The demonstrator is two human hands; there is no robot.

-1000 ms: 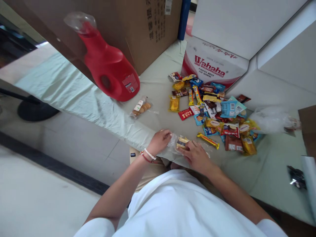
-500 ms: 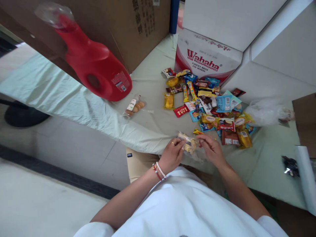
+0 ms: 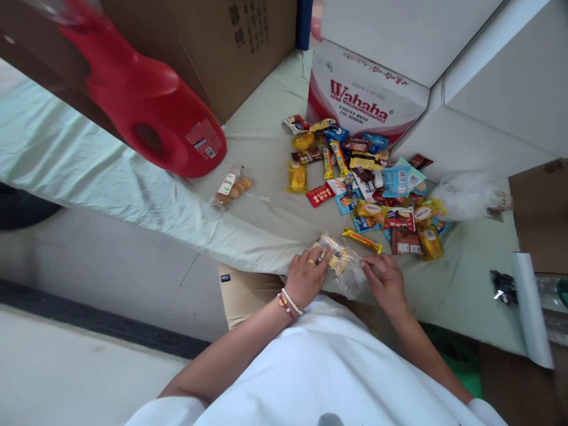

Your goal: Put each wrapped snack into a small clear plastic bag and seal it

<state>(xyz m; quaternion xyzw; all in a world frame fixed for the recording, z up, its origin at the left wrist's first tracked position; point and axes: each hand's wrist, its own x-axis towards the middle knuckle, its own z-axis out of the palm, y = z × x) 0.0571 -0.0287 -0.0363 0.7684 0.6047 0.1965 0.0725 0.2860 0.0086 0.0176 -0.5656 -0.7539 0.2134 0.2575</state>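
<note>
A clear plastic snack bag (image 3: 338,255) with pale yellow pieces inside lies at the table's front edge. My left hand (image 3: 306,275) rests over the bag's left side, its fingers pressed onto the wrapper to hold it. At the other end, my right hand (image 3: 385,283) pinches the loose, see-through edge of the same bag between thumb and fingertips. Just beyond the bag lies a thin yellow wrapped bar (image 3: 362,241), which neither hand touches.
Several wrapped snacks (image 3: 368,189) are heaped before the Wahaha carton (image 3: 364,94). A packet of round biscuits (image 3: 234,188) lies left, near a big red jug (image 3: 155,112). Right stand a crumpled plastic bag (image 3: 465,197), keys (image 3: 503,288) and a white roll (image 3: 531,310).
My right hand has drawn the bag's clear edge to the right and slightly down. My left hand has flattened over the bag, and the yellow bar beyond shows more fully.
</note>
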